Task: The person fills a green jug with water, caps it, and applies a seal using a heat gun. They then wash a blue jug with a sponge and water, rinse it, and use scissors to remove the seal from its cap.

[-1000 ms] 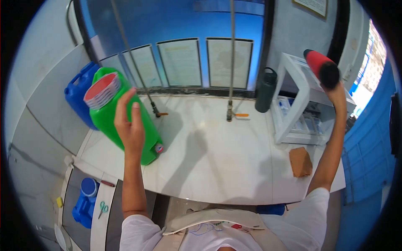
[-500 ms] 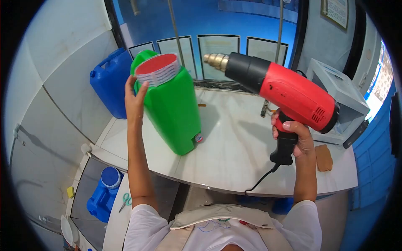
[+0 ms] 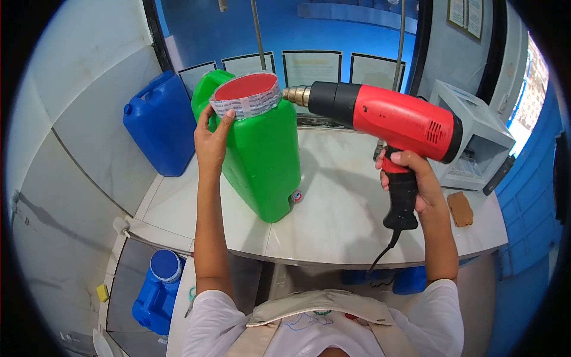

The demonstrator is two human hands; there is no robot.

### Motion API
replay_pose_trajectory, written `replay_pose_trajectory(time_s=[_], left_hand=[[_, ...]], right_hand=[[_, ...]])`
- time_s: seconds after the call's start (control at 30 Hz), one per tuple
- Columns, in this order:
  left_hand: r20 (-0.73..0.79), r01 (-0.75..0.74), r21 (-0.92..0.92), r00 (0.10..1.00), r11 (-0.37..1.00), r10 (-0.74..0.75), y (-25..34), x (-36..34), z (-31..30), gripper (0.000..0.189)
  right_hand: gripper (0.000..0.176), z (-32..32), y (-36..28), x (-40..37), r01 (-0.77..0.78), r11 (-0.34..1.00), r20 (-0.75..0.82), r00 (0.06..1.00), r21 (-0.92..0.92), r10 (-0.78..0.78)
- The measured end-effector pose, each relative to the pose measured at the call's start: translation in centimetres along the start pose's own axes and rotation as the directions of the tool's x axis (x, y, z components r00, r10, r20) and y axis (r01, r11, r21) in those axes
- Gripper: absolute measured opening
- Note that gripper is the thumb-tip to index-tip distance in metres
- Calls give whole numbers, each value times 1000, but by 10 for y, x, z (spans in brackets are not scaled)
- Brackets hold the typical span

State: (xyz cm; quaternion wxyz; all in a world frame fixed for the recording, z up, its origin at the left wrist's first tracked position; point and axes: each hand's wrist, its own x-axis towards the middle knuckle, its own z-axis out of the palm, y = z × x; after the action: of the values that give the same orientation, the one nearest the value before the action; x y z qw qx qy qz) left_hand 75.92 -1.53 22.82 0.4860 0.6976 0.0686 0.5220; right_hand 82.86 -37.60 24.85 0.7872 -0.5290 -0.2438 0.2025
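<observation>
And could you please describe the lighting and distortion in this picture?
Head view: the white counter bows with wide-angle distortion, and the corners go black; the opening at upper right is blown out. Head view: soft shadow lies beside the green jug, while the heat gun looks sharp.

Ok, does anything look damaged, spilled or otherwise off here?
Nothing appears spilled or toppled. One small oddity: the heat gun has a few dark marks on its red side, near the black front section. They break up the otherwise plain red, perhaps scuffs or stains; I can't tell which.
</observation>
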Motion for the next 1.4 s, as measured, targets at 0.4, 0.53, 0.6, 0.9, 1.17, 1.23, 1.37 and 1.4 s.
replay_pose_trajectory(time_s=[0.4, 0.53, 0.6, 0.9, 1.17, 1.23, 1.37, 1.4], left_hand=[[-5, -68, 108, 998, 992, 69, -10, -2, 3, 65], [-41, -148, 154, 987, 977, 156, -14, -3, 7, 68], [-88, -133, 148, 985, 980, 147, -15, -7, 11, 68], [-190, -101, 131, 974, 986, 125, -5, -17, 13, 59], [-201, -133, 187, 965, 973, 170, -10, -21, 17, 54], [-200, -154, 197, 961, 968, 193, -16, -23, 20, 52], [-200, -172, 204, 956, 964, 213, -17, -27, 22, 47], [-194, -174, 203, 957, 963, 214, -17, -27, 23, 47]], right_hand=[[25, 33, -62, 56, -50, 984, -2, 999, -174, 50], [28, 62, -79, 69, -46, 952, -13, 999, -302, 44], [29, 72, -84, 79, -39, 945, 27, 998, -324, 51], [28, 116, -88, 82, 25, 868, 184, 980, -495, 76], [25, 100, -95, 48, 22, 872, 195, 977, -489, 84], [25, 87, -94, 40, 12, 895, 183, 980, -446, 78], [26, 65, -97, 22, 11, 913, 138, 989, -408, 49], [26, 59, -98, 21, 11, 914, 134, 990, -405, 47]])
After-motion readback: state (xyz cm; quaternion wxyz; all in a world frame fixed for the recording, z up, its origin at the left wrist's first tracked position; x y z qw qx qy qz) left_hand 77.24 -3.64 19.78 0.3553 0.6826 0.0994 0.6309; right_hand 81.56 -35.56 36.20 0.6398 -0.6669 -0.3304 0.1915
